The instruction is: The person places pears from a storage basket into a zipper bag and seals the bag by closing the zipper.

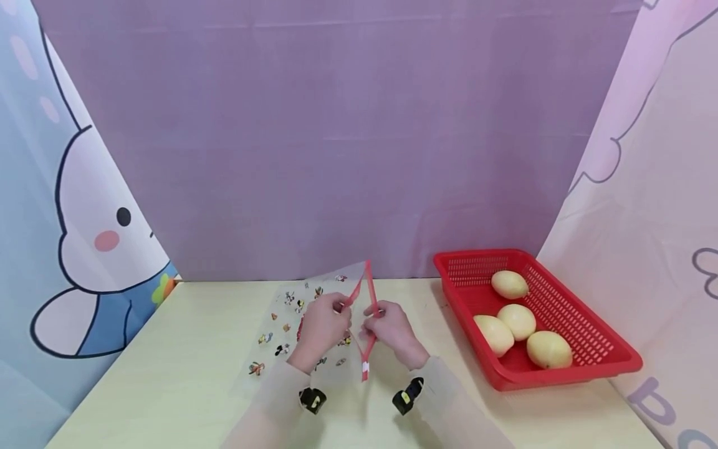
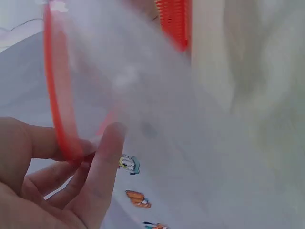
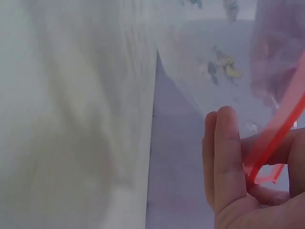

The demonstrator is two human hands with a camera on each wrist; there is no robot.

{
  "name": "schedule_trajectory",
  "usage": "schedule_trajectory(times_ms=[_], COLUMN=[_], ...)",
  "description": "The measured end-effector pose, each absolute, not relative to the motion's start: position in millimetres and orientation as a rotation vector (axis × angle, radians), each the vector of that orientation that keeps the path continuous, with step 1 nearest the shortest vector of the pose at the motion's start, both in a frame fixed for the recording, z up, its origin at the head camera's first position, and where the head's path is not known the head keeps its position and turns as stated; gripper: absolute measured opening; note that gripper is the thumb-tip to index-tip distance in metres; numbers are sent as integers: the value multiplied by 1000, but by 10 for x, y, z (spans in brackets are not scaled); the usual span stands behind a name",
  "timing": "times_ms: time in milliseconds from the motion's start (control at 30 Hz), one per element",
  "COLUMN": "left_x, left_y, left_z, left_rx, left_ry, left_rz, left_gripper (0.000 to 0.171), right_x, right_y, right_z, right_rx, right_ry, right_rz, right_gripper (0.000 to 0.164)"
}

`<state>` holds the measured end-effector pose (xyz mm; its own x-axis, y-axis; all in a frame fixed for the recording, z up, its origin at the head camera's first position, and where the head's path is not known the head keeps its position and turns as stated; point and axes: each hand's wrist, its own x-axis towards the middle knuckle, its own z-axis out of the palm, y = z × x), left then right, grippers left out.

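A clear zip bag (image 1: 280, 330) printed with small cartoon figures is held up over the table, its red-edged mouth spread apart toward the right. My left hand (image 1: 323, 324) pinches one red edge of the mouth between thumb and fingers. The opposite red edge is pinched by my right hand (image 1: 394, 330), with its other fingers extended along the film in the right wrist view. A white-and-red slider (image 1: 365, 368) sits at the near end of the zip strip. In the left wrist view, the red strip (image 2: 56, 95) bends down into the left fingers.
To the right stands a red plastic basket (image 1: 561, 376) with perforated sides. Several pale yellow, rounded fruits (image 1: 549, 350) lie in it. A purple cloth (image 1: 359, 137) hangs behind the pale table (image 1: 140, 374), and printed cloths flank both sides.
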<state>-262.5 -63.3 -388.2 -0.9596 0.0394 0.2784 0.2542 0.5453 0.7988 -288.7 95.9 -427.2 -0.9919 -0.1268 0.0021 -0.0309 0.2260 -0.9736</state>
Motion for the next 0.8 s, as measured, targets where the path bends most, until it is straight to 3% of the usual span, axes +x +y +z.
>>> schedule_trajectory(times_ms=[267, 800], left_x=[-2645, -2641], left_y=[-723, -956], left_z=[-3772, -3653], left_rx=[-151, -144], left_ry=[-2485, -2376], left_rz=[-1537, -1415], left_gripper=[13, 21], right_x=[-2883, -2851], right_y=[1039, 1207], right_z=[-4173, -3982], right_rx=[-168, -174], right_ry=[2521, 2526], right_rz=[-1833, -1879], right_gripper=[16, 10])
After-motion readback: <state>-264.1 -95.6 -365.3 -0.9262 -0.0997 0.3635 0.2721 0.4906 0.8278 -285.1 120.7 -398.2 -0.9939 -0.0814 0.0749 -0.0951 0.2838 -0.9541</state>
